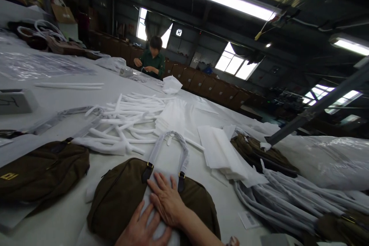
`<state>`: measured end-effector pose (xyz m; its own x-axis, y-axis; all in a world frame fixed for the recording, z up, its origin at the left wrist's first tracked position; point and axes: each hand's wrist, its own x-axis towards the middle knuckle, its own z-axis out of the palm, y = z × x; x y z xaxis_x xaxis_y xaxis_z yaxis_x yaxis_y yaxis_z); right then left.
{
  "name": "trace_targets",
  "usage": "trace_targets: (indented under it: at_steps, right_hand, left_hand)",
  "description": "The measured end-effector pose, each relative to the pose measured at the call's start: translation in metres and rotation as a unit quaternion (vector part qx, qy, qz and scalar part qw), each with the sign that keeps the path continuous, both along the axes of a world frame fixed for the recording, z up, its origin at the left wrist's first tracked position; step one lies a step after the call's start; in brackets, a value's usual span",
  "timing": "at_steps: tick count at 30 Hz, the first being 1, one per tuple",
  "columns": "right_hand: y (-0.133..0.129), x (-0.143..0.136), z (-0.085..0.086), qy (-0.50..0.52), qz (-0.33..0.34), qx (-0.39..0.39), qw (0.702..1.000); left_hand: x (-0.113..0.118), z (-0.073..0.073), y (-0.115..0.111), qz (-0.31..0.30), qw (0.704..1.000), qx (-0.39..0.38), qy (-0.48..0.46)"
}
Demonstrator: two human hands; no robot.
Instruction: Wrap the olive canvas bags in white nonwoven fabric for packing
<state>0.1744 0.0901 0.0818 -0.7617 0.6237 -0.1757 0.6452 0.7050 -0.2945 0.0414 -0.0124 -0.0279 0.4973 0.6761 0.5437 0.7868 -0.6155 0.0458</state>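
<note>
An olive-brown handbag point(115, 200) lies on the table right in front of me, its wrapped handle point(184, 150) standing up from two dark leather tabs. A whitish, translucent foam sheet point(154, 188) runs down the middle of the bag. Pressed flat on that sheet is my right hand point(168, 201), fingers spread. Just below and to its left, my left hand point(144, 225) also rests on the sheet and bag with its fingers apart. The bag's lower edge is cut off by the frame.
Another olive handbag point(57, 165) lies at the left. White foam tubes point(123, 123) are heaped behind my bag. Folded white sheets point(219, 150), wrapped grey straps point(288, 192) and plastic-covered goods point(323, 157) sit at the right. A slanted metal post point(311, 109) rises there. Across the table is a person point(154, 59).
</note>
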Motion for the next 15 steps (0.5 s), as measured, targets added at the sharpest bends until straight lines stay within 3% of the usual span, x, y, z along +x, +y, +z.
trace_targets:
  at_steps: [3,7,11,15]
  right_hand:
    - [-0.004,0.002,-0.025,0.000,-0.010,-0.022,1.000]
    - [0.004,0.001,-0.037,0.009,-0.021,0.017,1.000]
    - [0.001,-0.006,-0.025,0.004,-0.041,0.045,0.998]
    - [-0.020,0.017,0.002,-0.008,-0.136,0.083,0.987]
  left_hand:
    - [0.001,0.004,0.001,0.010,0.999,0.029,0.014]
    - [0.001,0.021,-0.003,0.029,0.995,0.050,0.075]
    - [-0.001,0.041,-0.008,0.009,0.996,-0.004,0.083]
    - [-0.008,0.056,-0.022,-0.003,0.996,-0.094,0.002]
